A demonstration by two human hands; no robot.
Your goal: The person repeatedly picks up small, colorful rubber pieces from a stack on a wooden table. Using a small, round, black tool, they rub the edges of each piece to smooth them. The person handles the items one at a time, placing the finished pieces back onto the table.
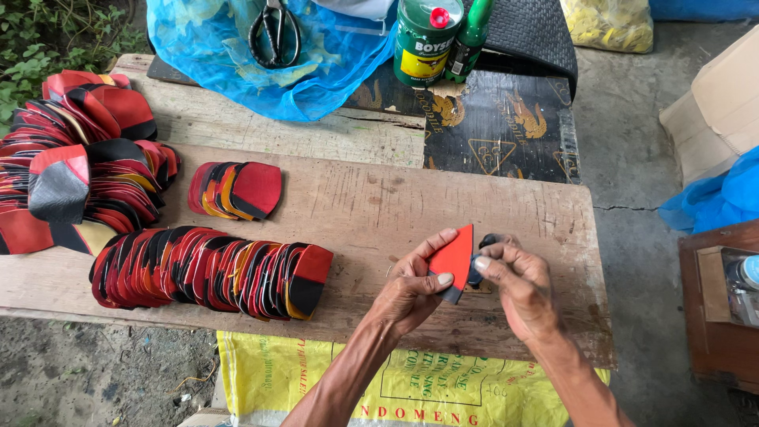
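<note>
Both hands pinch one red piece [454, 257] above the plank's [379, 213] near right: left hand [411, 292] steadies its lower edge, right hand [518, 289] grips the right side, likely aligning it. Finished pieces [209, 273] lie overlapped, left.

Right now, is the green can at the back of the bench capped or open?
Capped: the green can stands upright, with a small red cap closing the spout on its top.
</note>
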